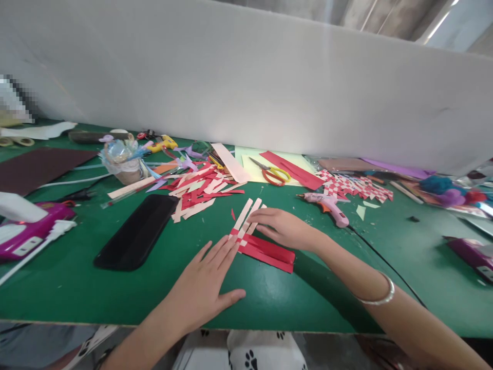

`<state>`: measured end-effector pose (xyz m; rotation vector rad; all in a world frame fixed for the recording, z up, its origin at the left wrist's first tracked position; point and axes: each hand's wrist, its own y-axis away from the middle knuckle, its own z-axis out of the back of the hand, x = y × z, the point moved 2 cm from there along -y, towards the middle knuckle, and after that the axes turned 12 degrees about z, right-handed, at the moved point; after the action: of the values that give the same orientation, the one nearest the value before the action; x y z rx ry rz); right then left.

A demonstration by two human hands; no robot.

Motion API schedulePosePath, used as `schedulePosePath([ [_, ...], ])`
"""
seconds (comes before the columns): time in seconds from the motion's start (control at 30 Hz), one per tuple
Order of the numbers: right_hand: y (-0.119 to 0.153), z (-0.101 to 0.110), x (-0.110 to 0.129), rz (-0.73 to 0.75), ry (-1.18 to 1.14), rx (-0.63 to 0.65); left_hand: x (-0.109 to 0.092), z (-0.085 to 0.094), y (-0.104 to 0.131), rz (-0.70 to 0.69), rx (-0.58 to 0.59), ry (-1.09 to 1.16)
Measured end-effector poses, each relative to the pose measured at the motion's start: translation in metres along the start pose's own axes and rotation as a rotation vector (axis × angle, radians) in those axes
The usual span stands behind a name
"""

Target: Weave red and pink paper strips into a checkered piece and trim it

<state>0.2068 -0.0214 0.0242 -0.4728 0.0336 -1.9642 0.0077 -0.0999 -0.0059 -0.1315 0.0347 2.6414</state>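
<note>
Red strips (pixel 269 253) and pale pink strips (pixel 243 214) cross each other in a small woven piece on the green table. My left hand (pixel 208 277) lies flat with its fingers spread, the fingertips touching the left edge of the weave. From the right, my right hand (pixel 283 226) reaches over the piece, its fingertips closed at the pale strips; whether they pinch one is too small to tell. A silver bangle circles my right wrist.
A black phone (pixel 137 231) lies left of my hands. Behind are loose paper strips (pixel 204 186), scissors (pixel 274 172), a pink glue gun (pixel 327 204) with a cord, and red-and-white woven pieces (pixel 356 184). A cup (pixel 125 162) stands at back left.
</note>
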Motion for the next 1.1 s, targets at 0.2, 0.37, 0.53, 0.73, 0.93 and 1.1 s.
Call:
schedulePosePath([
  [0.2,0.014,-0.017,0.019,0.032,0.005,0.127,0.002,-0.004,-0.001,-0.028,-0.037,0.024],
  [0.37,0.020,-0.022,0.013,-0.022,-0.015,0.134,0.002,-0.002,0.000,-0.044,-0.018,0.036],
  [0.53,0.023,-0.023,-0.002,-0.106,0.049,0.114,0.001,-0.002,0.000,-0.037,-0.014,0.051],
  [0.73,0.021,-0.020,-0.009,-0.154,0.203,0.056,0.000,-0.002,0.000,-0.038,-0.018,0.067],
  [0.93,0.021,-0.015,-0.012,-0.235,0.315,-0.054,0.000,-0.002,0.000,-0.029,0.004,0.071],
  [1.1,0.021,-0.015,-0.021,-0.312,0.343,-0.031,0.001,-0.005,0.000,-0.038,-0.023,0.086],
])
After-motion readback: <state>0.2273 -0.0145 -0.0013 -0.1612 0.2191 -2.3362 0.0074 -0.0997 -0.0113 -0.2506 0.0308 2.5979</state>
